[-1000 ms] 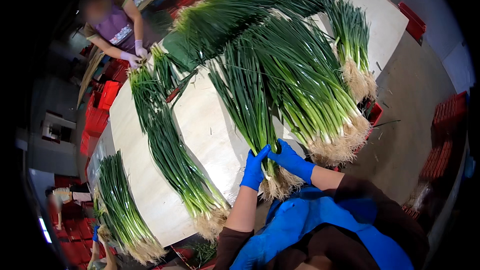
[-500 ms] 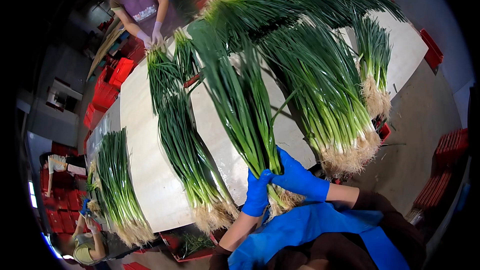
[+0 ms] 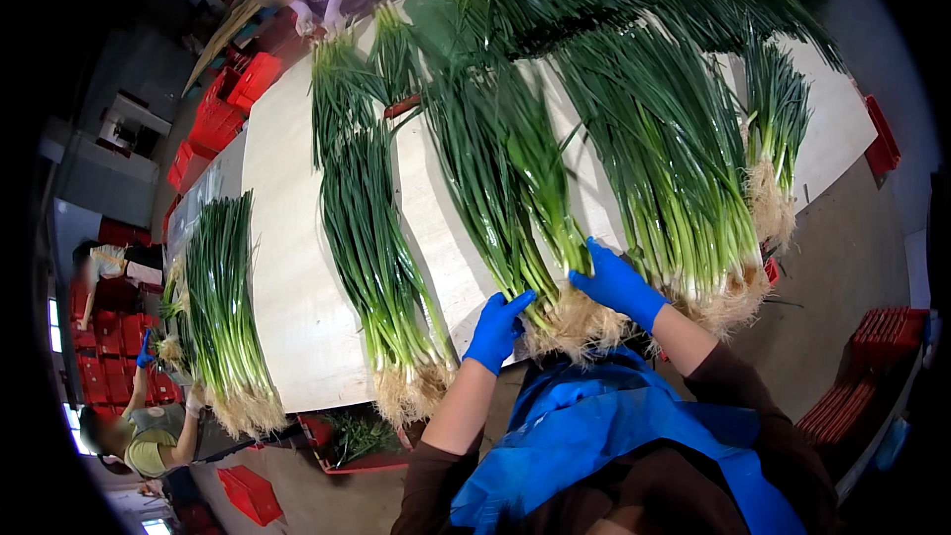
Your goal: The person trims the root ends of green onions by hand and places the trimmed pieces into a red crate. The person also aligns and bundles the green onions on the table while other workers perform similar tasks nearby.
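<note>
A bunch of green onions [image 3: 510, 218] lies on the pale table, its leaves pointing away from me and its white roots [image 3: 575, 325] at the near edge. My blue-gloved left hand [image 3: 495, 330] is closed at the bunch's left side, just above the roots. On the other side, my right hand [image 3: 624, 287], also gloved in blue, grips the lower stalks between thumb and fingers. Some fingertips are hidden by the stalks. To the right is a larger bunch [image 3: 674, 168]; a narrower bunch [image 3: 371, 238] lies to the left.
More bunches lie at the far left [image 3: 228, 307], far right [image 3: 778, 119] and back of the pale table [image 3: 287, 238]. A co-worker's gloved hands [image 3: 319, 18] touch onions at the back left. Red crates [image 3: 857, 376] are stacked at right; a crate with green trimmings [image 3: 362, 436] stands below.
The held bunch has come down flat onto the table among the other onions. My hands have moved apart, from together around its stalks to its two sides. The view has shifted.
</note>
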Demonstrator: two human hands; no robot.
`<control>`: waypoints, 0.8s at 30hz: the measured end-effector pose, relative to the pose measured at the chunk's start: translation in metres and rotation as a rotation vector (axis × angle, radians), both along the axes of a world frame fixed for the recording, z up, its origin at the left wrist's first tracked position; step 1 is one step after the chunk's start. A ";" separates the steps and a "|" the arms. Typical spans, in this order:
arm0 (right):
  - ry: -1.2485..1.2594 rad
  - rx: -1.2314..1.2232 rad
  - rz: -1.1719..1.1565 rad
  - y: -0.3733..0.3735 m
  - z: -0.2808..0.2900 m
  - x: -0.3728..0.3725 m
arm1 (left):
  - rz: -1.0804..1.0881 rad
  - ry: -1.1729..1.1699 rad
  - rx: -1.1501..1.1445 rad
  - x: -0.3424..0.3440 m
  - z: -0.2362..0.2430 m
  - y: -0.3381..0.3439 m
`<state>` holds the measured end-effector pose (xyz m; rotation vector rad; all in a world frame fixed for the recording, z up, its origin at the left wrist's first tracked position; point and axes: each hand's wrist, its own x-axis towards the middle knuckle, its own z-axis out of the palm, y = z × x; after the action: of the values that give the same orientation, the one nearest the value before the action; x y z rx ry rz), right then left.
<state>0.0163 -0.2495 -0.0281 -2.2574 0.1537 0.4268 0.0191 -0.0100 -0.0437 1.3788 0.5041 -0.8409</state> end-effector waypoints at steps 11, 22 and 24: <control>-0.337 -0.025 0.179 0.062 0.042 -0.039 | 0.346 -0.245 -0.247 -0.012 0.006 -0.009; -0.043 0.180 0.161 0.078 0.019 -0.042 | 0.393 -0.208 -0.377 -0.021 0.012 0.023; -0.051 0.201 0.196 0.082 0.024 -0.041 | 0.393 -0.101 -0.331 -0.029 -0.009 0.035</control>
<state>-0.0250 -0.1674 -0.0036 -2.0892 -0.1328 0.4660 -0.0104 0.0254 -0.0530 0.9703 0.5103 -0.5034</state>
